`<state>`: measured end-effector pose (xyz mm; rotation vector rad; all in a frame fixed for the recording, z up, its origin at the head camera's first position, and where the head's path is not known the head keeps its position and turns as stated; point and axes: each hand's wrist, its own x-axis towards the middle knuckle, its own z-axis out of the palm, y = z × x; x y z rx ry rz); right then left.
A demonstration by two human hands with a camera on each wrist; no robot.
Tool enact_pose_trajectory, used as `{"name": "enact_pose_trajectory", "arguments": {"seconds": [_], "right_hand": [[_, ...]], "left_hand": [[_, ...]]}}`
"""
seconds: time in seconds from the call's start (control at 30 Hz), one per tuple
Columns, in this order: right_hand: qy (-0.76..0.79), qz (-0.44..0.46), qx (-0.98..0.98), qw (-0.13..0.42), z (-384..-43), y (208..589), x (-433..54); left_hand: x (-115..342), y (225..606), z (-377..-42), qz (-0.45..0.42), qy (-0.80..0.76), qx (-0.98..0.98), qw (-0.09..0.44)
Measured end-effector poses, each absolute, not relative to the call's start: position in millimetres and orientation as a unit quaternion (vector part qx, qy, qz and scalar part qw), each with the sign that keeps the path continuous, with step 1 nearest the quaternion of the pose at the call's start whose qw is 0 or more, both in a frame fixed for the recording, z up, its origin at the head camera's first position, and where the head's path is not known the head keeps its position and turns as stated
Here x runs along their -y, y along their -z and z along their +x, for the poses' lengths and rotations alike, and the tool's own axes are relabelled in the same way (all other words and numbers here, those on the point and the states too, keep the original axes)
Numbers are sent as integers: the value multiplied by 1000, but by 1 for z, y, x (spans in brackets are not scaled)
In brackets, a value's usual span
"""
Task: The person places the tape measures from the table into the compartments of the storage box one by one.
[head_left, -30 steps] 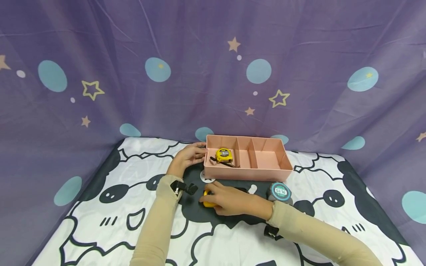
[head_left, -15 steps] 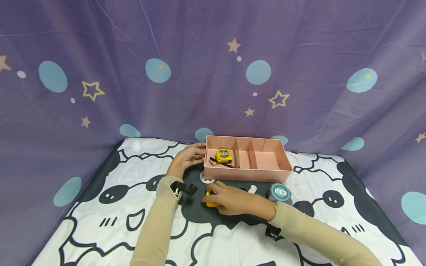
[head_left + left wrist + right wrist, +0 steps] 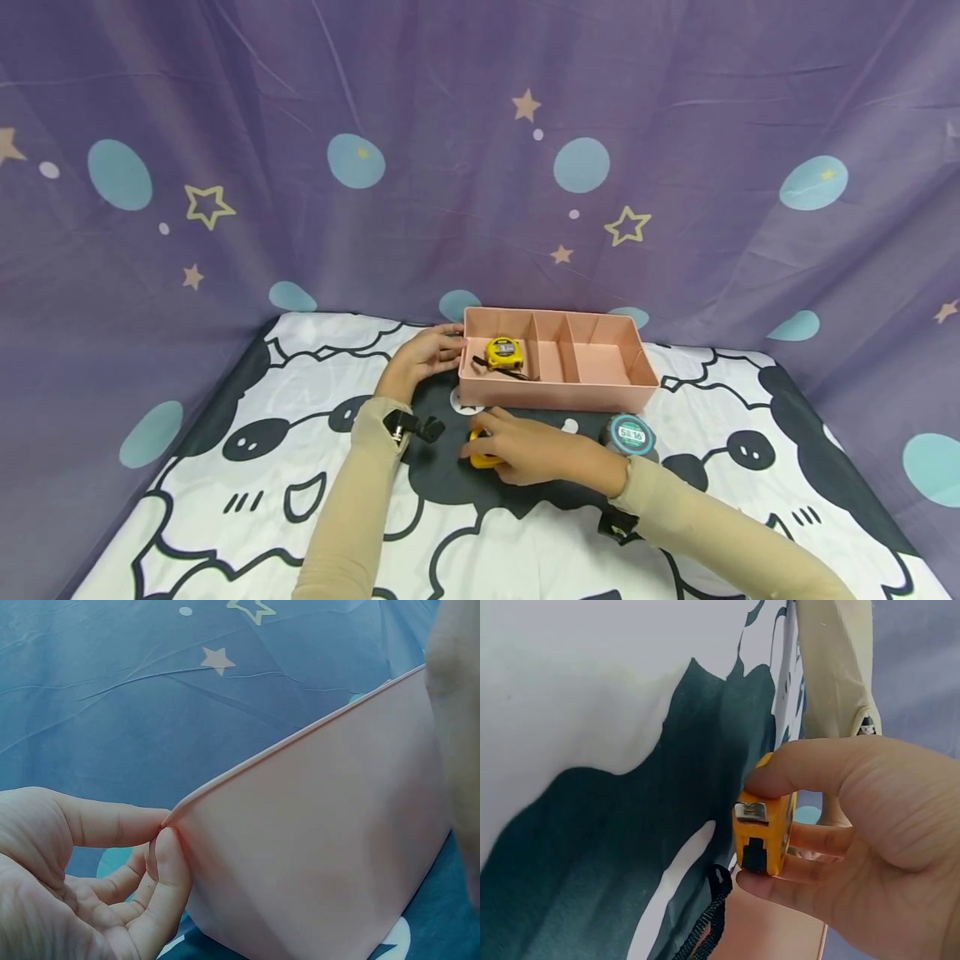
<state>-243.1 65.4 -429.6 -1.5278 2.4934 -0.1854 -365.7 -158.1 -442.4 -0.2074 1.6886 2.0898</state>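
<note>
My right hand (image 3: 528,452) grips a yellow tape measure (image 3: 483,452) low over the dark patch of the cloth, in front of the box. The right wrist view shows the thumb and fingers on opposite sides of this tape measure (image 3: 763,836), and a black braided cord (image 3: 705,926) hangs below it. At the far left end of a pink divided box (image 3: 558,395), my left hand (image 3: 426,357) pinches the rim corner, as the left wrist view shows. Inside the box's left compartment lies another yellow tape measure (image 3: 504,353) with a black cord.
A grey and turquoise tape measure (image 3: 631,435) sits on the cloth near the box's front right corner. The box's dividers (image 3: 570,346) make three compartments. A patterned white and dark cloth (image 3: 262,517) covers the table, and a purple curtain (image 3: 450,233) stands behind the box.
My right hand has shifted slightly right with the yellow tape measure. The left hand keeps its place on the box.
</note>
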Motion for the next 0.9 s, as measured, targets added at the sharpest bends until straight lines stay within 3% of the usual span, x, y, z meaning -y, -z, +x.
{"name": "enact_pose_trajectory", "arguments": {"seconds": [0.9], "right_hand": [[103,-509,-843,139,-244,411,-77]], "left_hand": [[158,444,-366,-69,-770,-594,223]]}}
